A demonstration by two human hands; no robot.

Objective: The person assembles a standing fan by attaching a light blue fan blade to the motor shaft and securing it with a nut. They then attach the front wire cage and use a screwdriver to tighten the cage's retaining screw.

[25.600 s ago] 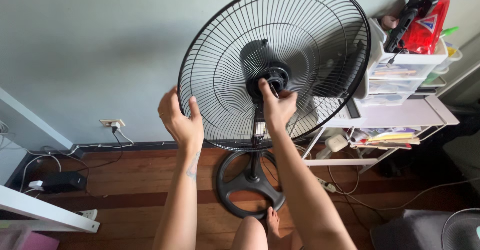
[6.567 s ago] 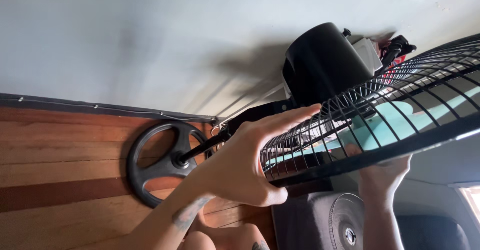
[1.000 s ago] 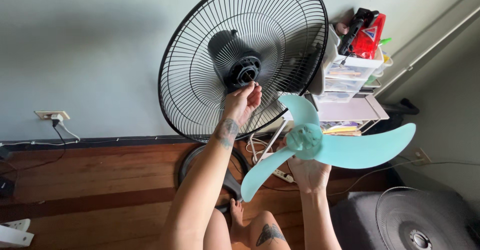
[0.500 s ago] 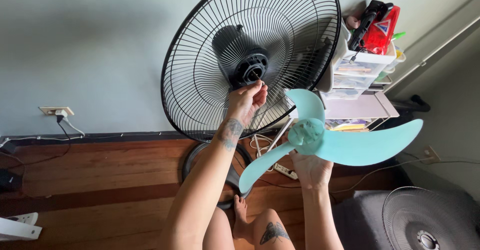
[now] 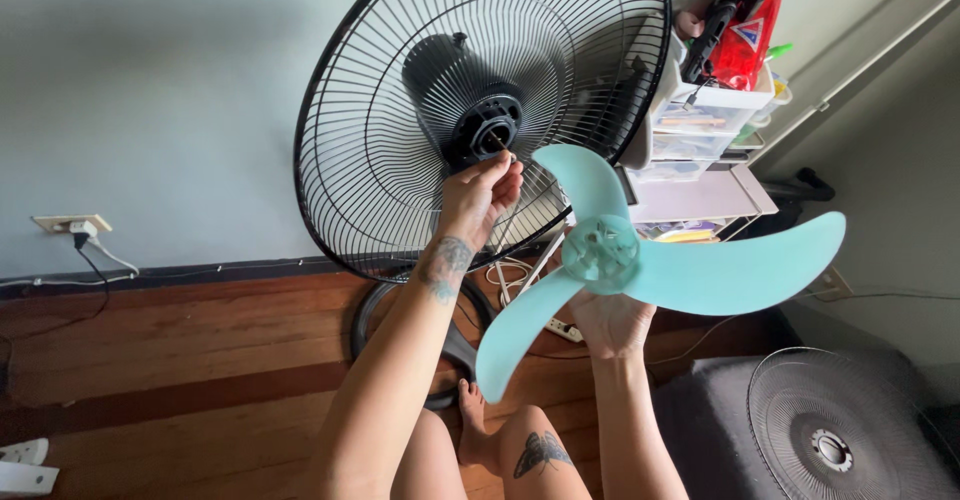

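A black standing fan's rear wire guard [image 5: 380, 160] stands tilted against the grey wall, its motor hub [image 5: 487, 125] at the centre. My left hand [image 5: 478, 192] is raised to the hub, its fingertips pinched on the thin metal shaft. A pale teal three-bladed fan blade [image 5: 640, 265] is held up by my right hand [image 5: 612, 322] from below, at its hub, to the right of the guard. The fan's round black base [image 5: 390, 312] rests on the wooden floor behind my arm.
White plastic drawers [image 5: 705, 125] with a red bag and clutter on top stand on a white shelf rack at the right. A detached front fan guard [image 5: 840, 435] lies on a dark cushion at lower right. A wall socket [image 5: 68, 224] and cables run along the skirting.
The view has shifted slightly. My right hand has raised the teal blade a little toward the guard. My left hand stays pinched at the shaft.
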